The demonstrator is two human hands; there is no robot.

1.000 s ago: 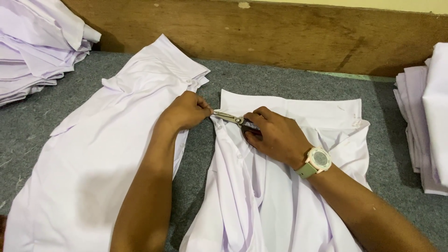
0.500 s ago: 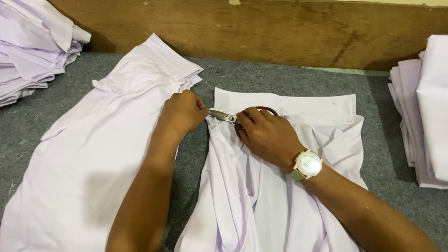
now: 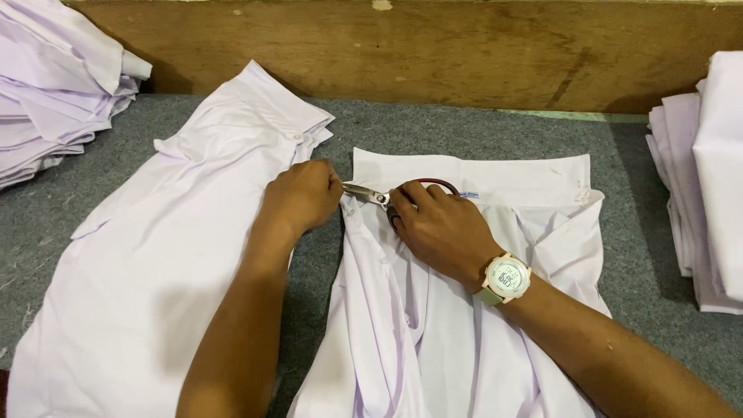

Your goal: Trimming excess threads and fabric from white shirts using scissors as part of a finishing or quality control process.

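A white shirt (image 3: 495,325) lies collar-up in the middle of the grey felt table (image 3: 480,131). My right hand (image 3: 437,228), with a pale wristwatch (image 3: 507,279) on its wrist, grips dark-red-handled scissors (image 3: 387,197) whose steel blades point left at the shirt's front edge by the collar. My left hand (image 3: 302,193) pinches that edge of the fabric right at the blade tips. Another white shirt (image 3: 170,255) lies spread flat under my left forearm.
A stack of folded white shirts (image 3: 54,101) sits at the far left, another stack (image 3: 704,178) at the right edge. A brown wooden board (image 3: 433,46) runs along the back of the table.
Both hands stay together at the collar with the scissors; the view has shifted slightly, and the hands sit a little lower and left in the frame.
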